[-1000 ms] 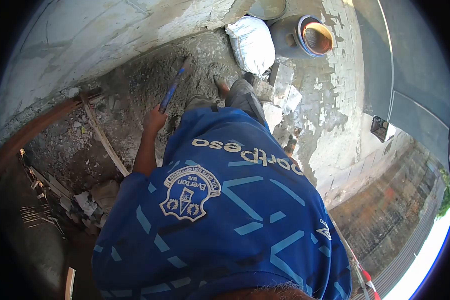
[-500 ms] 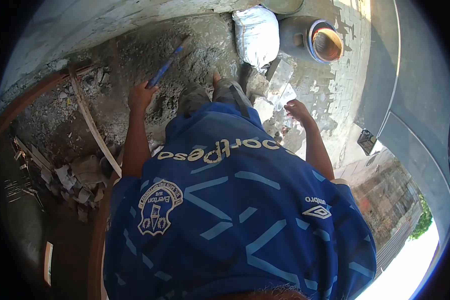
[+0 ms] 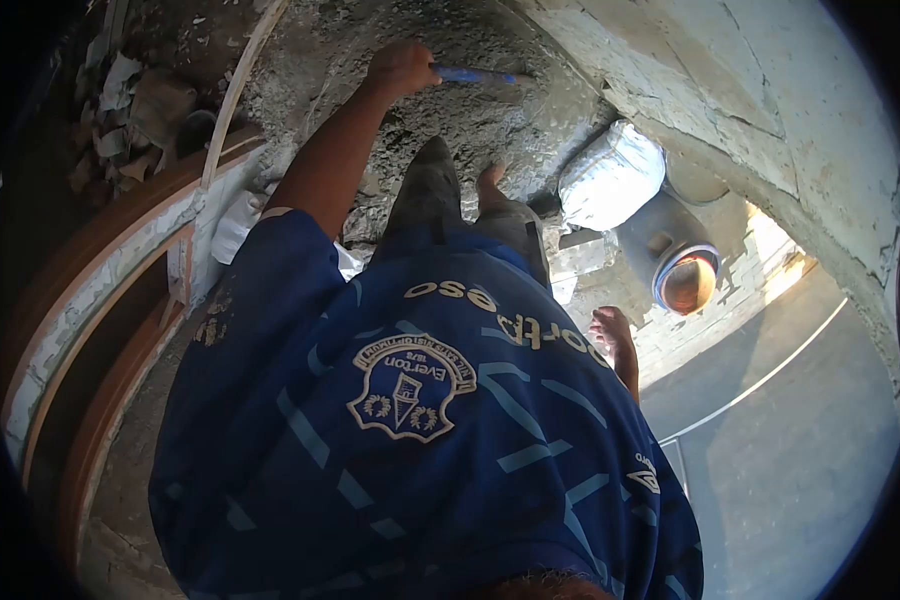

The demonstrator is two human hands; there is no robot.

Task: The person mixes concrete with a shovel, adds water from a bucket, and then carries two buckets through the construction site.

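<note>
My left hand [image 3: 402,68] is closed around the blue handle [image 3: 470,74] of a long tool, held out over rough grey wet mortar [image 3: 470,125] on the ground. The tool's far end reaches the mortar, and its kind does not show clearly. My right hand [image 3: 611,330] hangs beside my right hip, with its fingers loosely bent and apart and nothing visible in them. A bare foot [image 3: 490,180] stands at the mortar's near edge.
A full white sack [image 3: 613,178] stands to the right of the mortar, and a dark barrel [image 3: 667,240] with a blue rim is nearer me. Grey blocks [image 3: 585,256] lie by the sack. A wooden frame [image 3: 120,265] and rubble [image 3: 160,110] are at left; a wall [image 3: 730,70] rises behind.
My view has turned. My left arm has stretched farther forward with the blue-handled tool. My right hand has drawn back from the pale sheet-like thing near the blocks to beside my hip.
</note>
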